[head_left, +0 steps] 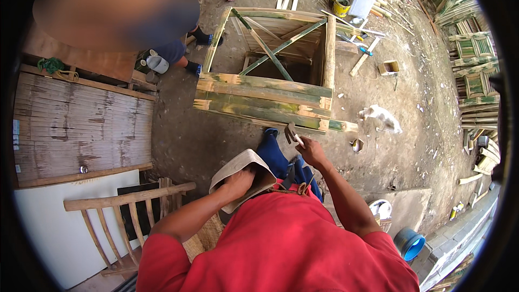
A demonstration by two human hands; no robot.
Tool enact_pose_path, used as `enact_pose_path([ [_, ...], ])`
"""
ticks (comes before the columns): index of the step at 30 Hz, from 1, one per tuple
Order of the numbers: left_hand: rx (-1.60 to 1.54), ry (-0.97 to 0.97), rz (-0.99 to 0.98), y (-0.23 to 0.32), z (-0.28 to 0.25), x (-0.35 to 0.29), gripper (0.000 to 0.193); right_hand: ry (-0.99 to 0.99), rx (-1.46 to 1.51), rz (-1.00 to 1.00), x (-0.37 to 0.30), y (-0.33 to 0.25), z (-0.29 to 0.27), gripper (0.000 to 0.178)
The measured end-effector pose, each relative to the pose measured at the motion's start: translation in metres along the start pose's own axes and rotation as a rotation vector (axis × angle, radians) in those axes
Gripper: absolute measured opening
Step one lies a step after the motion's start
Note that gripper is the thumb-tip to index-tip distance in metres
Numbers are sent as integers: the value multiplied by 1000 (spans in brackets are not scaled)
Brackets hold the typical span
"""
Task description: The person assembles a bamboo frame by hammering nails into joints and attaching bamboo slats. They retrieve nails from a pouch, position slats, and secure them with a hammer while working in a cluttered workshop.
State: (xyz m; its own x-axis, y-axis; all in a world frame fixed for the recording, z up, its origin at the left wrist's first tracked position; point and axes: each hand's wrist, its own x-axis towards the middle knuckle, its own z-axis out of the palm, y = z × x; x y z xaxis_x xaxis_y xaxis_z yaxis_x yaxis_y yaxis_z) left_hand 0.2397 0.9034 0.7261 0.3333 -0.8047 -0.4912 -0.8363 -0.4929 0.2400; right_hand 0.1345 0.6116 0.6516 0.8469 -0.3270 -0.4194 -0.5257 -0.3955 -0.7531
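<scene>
Looking down from the head camera, the left hand [238, 179] presses its curled fingers on the near edge of a pale bent strip [240, 173], a flat tan band folded into an open loop that rests on the lap, just near of the blue-clad knees [273, 154]. The right hand [311, 151] has its grip clamped on the handle of a small hammer [292, 134], whose dark metal head points up and to the far left, toward the green bamboo frame [265, 100] standing on the dirt ground [178, 140] just beyond the knees.

By its look the bent strip is thin, light and springy; it likely flexes under the fingers and wants to open out, so holding it near the fold seems soundest. The hammer appears stiff and head-heavy, best held well down the handle, as it is now.

Left of the person stand a slatted wooden chair [124, 211] and a woven bamboo panel [81, 124]. Far right, stacked bamboo frames [473, 65] line the edge; a blue bucket [411, 244] sits near right. Another person's feet [197, 35] stand at the far left.
</scene>
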Motion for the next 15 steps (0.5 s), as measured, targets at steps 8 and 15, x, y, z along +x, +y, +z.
enact_pose_path([
  [8, -103, 10, 106, 30, -33, -17, 23, 86, 64, 133, -25, 11, -16, 33],
  [15, -226, -10, 186, 52, -90, -11, 14, 160, 152, 205, -47, 42, -17, 31],
])
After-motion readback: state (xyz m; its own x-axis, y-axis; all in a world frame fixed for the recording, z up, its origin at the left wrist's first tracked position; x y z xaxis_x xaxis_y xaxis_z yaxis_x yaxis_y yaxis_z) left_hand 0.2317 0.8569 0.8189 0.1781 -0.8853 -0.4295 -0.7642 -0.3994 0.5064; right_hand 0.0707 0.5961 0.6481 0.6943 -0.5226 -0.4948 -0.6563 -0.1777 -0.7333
